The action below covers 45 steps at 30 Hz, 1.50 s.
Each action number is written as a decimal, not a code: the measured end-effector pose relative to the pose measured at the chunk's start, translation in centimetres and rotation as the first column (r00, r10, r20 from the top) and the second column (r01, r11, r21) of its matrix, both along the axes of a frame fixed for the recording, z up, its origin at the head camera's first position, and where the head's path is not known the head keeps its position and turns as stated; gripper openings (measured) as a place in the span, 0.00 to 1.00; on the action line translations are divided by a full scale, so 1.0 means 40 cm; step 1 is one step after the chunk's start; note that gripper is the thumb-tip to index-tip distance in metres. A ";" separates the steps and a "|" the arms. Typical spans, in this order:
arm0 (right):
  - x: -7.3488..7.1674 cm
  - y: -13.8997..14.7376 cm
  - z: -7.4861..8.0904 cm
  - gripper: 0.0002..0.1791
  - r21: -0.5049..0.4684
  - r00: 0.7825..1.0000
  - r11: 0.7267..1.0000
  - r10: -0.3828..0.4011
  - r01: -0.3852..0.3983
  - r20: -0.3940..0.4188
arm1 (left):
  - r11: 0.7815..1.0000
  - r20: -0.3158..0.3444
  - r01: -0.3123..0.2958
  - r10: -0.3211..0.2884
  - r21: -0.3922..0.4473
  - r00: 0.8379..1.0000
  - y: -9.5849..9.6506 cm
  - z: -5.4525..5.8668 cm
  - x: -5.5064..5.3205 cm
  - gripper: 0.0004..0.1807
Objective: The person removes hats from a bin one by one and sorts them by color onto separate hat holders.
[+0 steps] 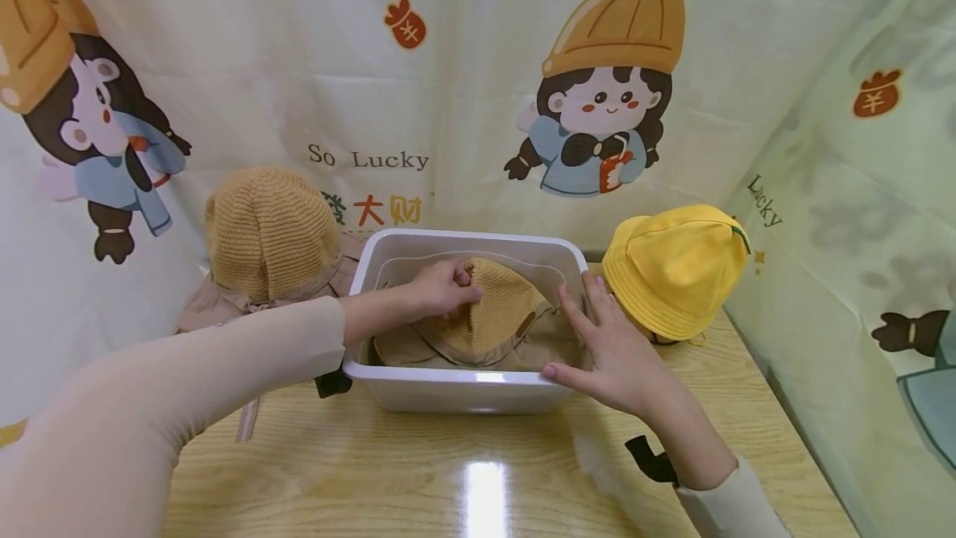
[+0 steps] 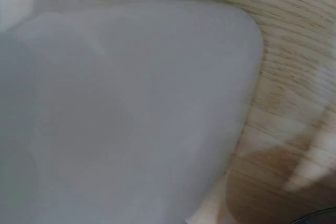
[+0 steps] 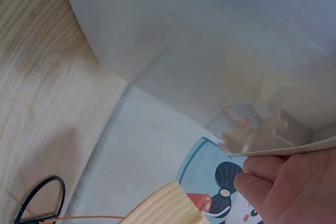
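A tan knit hat (image 1: 500, 305) with a brown fabric brim lies inside a white plastic bin (image 1: 466, 397) in the head view. Reaching over the bin's left rim, my left hand (image 1: 442, 287) pinches the left side of the hat's crown. My right hand (image 1: 623, 359) rests on the right rim with fingers spread and fairly straight. Seen from the right wrist, that hand's fingers (image 3: 257, 182) are right at the rim, outside the bin wall. The left wrist view holds mostly the bin's outer wall (image 2: 147, 103); the left hand is hidden there.
Left of the bin stands another tan knit hat (image 1: 272, 231) with a brown brim and a hanging tie. A yellow bucket hat (image 1: 672, 272) sits close at the right. Underneath is a wood-grain table (image 1: 373, 471), with a printed cloth (image 1: 463, 90) behind and along the sides.
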State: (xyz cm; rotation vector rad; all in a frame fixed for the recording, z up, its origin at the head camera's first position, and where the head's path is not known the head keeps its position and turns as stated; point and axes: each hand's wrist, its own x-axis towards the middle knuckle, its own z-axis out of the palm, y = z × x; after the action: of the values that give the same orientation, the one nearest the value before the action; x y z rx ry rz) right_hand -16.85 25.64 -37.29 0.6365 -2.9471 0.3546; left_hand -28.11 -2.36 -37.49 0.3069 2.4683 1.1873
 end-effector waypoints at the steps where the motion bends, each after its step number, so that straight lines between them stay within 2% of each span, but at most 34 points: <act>1: 0.000 0.000 0.001 0.57 -0.001 1.000 1.000 0.000 0.000 0.001 | 1.000 0.011 -0.009 0.009 0.006 1.000 0.000 0.000 -0.001 0.18; 9: 0.000 -0.001 0.003 0.57 -0.006 1.000 1.000 0.000 0.000 0.001 | 1.000 0.002 -0.009 0.008 0.019 1.000 -0.003 0.001 -0.006 0.12; 15: 0.000 0.001 0.002 0.58 -0.014 1.000 1.000 0.001 -0.001 0.001 | 0.997 0.010 -0.005 0.005 0.079 1.000 0.001 0.010 0.000 0.08; 19: 0.000 -0.003 0.004 0.61 -0.025 1.000 1.000 -0.004 0.004 0.012 | 0.998 -0.062 0.001 0.003 0.062 0.998 -0.004 0.021 0.004 0.07; 21: 0.001 -0.004 0.005 0.64 -0.027 1.000 1.000 -0.013 0.013 0.026 | 0.999 -0.112 0.000 0.003 0.032 0.994 -0.007 0.028 0.004 0.07; 25: 0.004 -0.005 0.006 0.67 -0.039 0.998 0.999 -0.030 0.033 0.060 | 1.000 -0.171 -0.004 0.003 -0.001 0.985 -0.013 0.043 0.007 0.07; 32: 0.006 -0.004 0.007 0.69 -0.063 0.995 0.997 -0.046 0.051 0.084 | 1.000 -0.239 0.008 -0.002 0.026 0.971 -0.024 0.088 0.033 0.06; 43: 0.006 -0.002 0.012 0.66 -0.055 0.996 0.998 -0.038 0.043 0.084 | 0.986 -0.210 0.015 0.020 0.164 0.978 -0.036 0.155 0.067 0.04; 45: 0.007 -0.003 0.012 0.65 -0.054 0.996 0.998 -0.037 0.041 0.085 | 0.984 -0.221 0.020 0.020 0.176 0.975 -0.040 0.171 0.074 0.04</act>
State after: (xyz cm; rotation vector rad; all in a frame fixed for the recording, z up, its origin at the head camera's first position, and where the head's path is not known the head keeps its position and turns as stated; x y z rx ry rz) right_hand -16.59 25.52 -36.80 0.5701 -3.0125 0.4693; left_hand -25.15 -3.95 -30.64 0.5151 2.5507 1.4472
